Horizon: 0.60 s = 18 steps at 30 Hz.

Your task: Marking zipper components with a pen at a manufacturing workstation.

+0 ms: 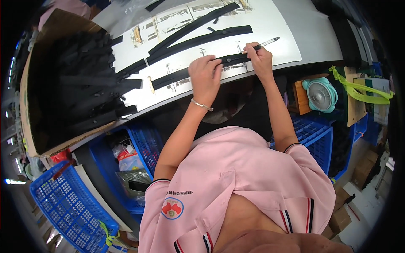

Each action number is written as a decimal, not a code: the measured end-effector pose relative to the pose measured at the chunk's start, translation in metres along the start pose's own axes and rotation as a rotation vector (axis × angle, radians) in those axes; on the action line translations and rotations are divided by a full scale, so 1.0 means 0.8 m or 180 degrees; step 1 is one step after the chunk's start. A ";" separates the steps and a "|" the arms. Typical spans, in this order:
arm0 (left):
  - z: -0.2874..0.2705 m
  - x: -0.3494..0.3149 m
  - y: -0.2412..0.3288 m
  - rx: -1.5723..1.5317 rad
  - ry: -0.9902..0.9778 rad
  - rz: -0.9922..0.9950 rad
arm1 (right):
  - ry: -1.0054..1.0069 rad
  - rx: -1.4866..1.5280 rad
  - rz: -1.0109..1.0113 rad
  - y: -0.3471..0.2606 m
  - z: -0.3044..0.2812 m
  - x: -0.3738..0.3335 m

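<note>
A long black fabric strip (173,78) lies along the near side of a white marked board (282,25). My left hand (204,76) rests on this strip, its fingers bent and the thumb apart. Farther right, my right hand (260,61) grips a pen (266,42), its clear barrel pointing up to the right. The pen's tip is near the strip's right end; whether it touches cannot be made out. A small round spot (229,60) shows on the strip between my hands. Beyond it, two more black strips (223,33) lie across the board.
A cardboard box (26,101) heaped with black pieces (80,76) stands at the left. Blue plastic baskets (69,202) sit below the table on both sides. To the right are a small turquoise fan (321,95) and a yellow-green ribbon (358,90).
</note>
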<state>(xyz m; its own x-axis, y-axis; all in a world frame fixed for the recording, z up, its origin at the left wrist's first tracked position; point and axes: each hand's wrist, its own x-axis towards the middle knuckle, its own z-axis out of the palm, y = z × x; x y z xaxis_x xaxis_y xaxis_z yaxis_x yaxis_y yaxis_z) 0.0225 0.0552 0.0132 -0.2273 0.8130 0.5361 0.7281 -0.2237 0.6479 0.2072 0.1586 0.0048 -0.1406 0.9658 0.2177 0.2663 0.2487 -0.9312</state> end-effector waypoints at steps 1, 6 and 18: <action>0.010 0.007 0.008 -0.0105 -0.0056 0.0067 | 0.0004 0.0004 -0.0056 0.002 0.001 0.000; 0.055 0.018 0.012 -0.0192 -0.0157 0.0259 | 0.0000 -0.0156 -0.0190 0.007 0.003 0.000; 0.061 0.015 0.014 0.0017 -0.0199 0.0212 | -0.0049 -0.0028 -0.0266 0.010 -0.001 -0.003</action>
<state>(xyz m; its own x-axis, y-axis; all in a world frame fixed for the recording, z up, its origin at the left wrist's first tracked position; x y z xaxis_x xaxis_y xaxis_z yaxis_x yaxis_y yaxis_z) 0.0594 0.0885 0.0002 -0.1376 0.8283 0.5431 0.7438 -0.2756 0.6089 0.2108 0.1584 -0.0032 -0.1773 0.9404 0.2901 0.2615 0.3292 -0.9073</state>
